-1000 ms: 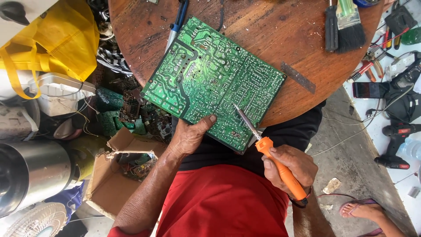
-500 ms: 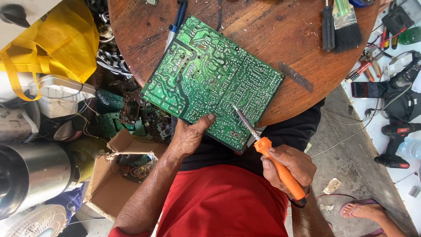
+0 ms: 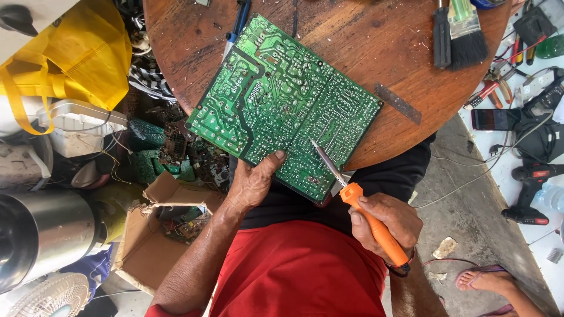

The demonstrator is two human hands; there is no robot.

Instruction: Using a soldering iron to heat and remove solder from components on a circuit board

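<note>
A large green circuit board (image 3: 282, 103) lies solder side up on a round wooden table (image 3: 376, 53), its near edge hanging over the rim. My left hand (image 3: 252, 183) grips that near edge, thumb on top. My right hand (image 3: 388, 222) holds an orange-handled soldering iron (image 3: 367, 214). Its metal tip touches the board near the lower right.
Two brushes (image 3: 458, 32) and a flat metal strip (image 3: 398, 103) lie on the table. A cardboard box (image 3: 147, 235) of scrap boards, a yellow bag (image 3: 76, 58) and a metal canister (image 3: 41, 235) stand at the left. Pliers, a phone and a drill (image 3: 529, 194) lie at the right.
</note>
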